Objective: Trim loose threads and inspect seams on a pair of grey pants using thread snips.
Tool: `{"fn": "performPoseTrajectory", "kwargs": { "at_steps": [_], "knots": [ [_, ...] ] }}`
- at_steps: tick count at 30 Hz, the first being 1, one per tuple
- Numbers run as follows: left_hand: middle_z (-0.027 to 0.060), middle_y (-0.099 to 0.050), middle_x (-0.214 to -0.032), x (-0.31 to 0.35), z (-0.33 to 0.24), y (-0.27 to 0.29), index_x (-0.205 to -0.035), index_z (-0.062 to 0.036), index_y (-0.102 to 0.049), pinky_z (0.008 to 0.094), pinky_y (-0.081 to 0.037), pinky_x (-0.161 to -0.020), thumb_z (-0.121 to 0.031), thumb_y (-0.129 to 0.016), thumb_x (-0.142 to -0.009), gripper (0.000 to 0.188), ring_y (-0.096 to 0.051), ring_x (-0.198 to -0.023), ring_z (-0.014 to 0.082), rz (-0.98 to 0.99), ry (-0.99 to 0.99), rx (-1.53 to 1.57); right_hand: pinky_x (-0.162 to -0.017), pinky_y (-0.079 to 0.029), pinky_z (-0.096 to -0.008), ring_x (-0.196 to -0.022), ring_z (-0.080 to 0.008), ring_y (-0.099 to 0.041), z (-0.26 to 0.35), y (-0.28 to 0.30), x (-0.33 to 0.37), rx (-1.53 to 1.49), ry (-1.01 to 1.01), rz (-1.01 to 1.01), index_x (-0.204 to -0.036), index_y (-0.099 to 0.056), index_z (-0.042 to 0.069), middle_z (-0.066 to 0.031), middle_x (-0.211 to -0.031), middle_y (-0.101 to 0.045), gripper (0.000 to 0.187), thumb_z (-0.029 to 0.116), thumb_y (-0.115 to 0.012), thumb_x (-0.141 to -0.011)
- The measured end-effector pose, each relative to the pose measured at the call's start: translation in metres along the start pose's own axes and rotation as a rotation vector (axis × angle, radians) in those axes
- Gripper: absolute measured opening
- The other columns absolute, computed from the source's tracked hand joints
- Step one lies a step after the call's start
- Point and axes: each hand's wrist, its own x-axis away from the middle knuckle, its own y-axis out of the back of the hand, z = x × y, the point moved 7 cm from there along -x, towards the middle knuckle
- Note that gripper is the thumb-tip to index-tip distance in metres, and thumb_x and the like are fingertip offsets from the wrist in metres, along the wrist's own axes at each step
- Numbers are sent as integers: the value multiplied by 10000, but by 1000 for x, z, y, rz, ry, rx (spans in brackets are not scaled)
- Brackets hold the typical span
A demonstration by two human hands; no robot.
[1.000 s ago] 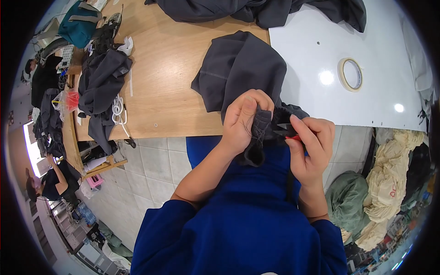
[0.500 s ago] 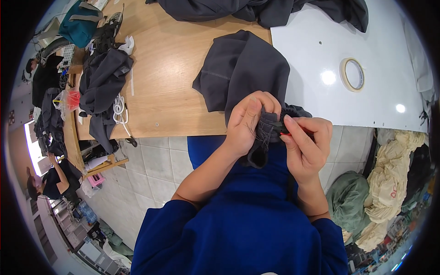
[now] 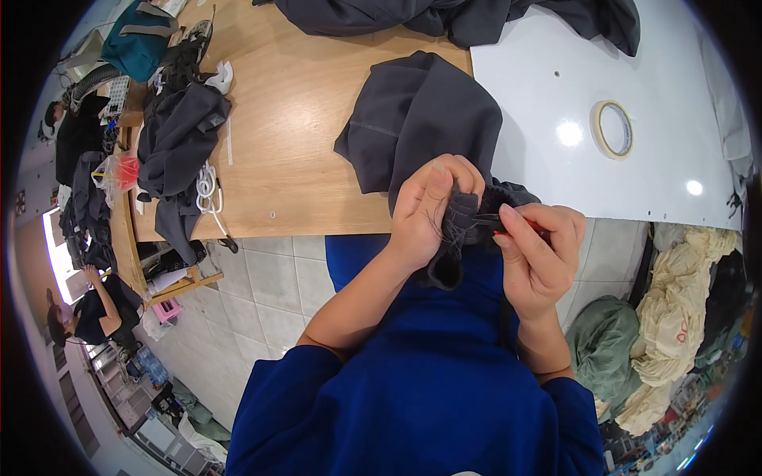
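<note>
A dark grey garment (image 3: 429, 111) lies bunched over the table's near edge, its gathered end raised in front of me. My left hand (image 3: 429, 208) is closed around this gathered part, thumb on top, with loose dark threads (image 3: 456, 226) trailing from the cloth beside it. In a pinch between thumb and fingers, my right hand (image 3: 548, 247) holds a slim red-handled tool (image 3: 544, 231); its thin tip points left toward the gathered cloth. The fingers cover most of the tool, so its exact kind is hidden.
The table has a wooden part (image 3: 278, 143) and a white part (image 3: 548, 119), where a tape roll (image 3: 611, 129) lies. More dark cloth (image 3: 381, 16) is at the far edge, and another pile (image 3: 186, 131) at left with a white cord (image 3: 208, 190). Fabric bundles (image 3: 671, 301) stand at right.
My right hand has moved slightly right with the red-handled tool, drawing back from the gathered cloth. The left hand keeps its grip in nearly the same place.
</note>
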Motion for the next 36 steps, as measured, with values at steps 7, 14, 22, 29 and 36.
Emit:
{"fn": "performPoseTrajectory", "kwargs": {
  "at_steps": [7,14,22,29,36],
  "knots": [
    [48,-487,-789,2,-2,-3,-784,-12,-480,196,-350,-624,-298,-337,-999,385,-403,-667,80,-72,-20,-65,-708,-365,-279,-765,-175,-469,4,1,-3,48,0,32,-950,-711,136,4,-841,-599,337,110,-746,-617],
    [21,-490,-794,6,-1,-4,-828,5,-504,189,-329,-588,-267,-361,-997,351,-388,-633,61,-102,-42,-147,-697,-371,-278,-768,-176,-462,6,2,-2,84,23,12,-946,-714,140,8,-839,-593,344,111,-750,-604],
    [42,-508,-764,7,-8,-5,-792,13,-514,210,-345,-588,-219,-380,-990,333,-414,-636,90,-144,-153,-382,-673,-366,-265,-741,-177,-441,6,3,-1,113,55,4,-919,-723,146,18,-815,-590,320,94,-744,-604],
    [41,-502,-750,7,-10,-4,-788,14,-515,211,-343,-570,-214,-381,-989,332,-411,-620,87,-160,-168,-388,-680,-365,-280,-733,-187,-446,-1,6,1,4,-24,-1,-953,-710,117,-6,-827,-591,310,86,-722,-644],
    [-16,-465,-716,7,-6,-2,-809,-11,-534,190,-307,-519,-242,-374,-995,337,-368,-580,27,-184,-73,-351,-680,-403,-296,-729,-219,-513,-6,0,0,-209,-155,38,-1039,-665,55,-69,-823,-586,337,114,-671,-708]
  ]
}}
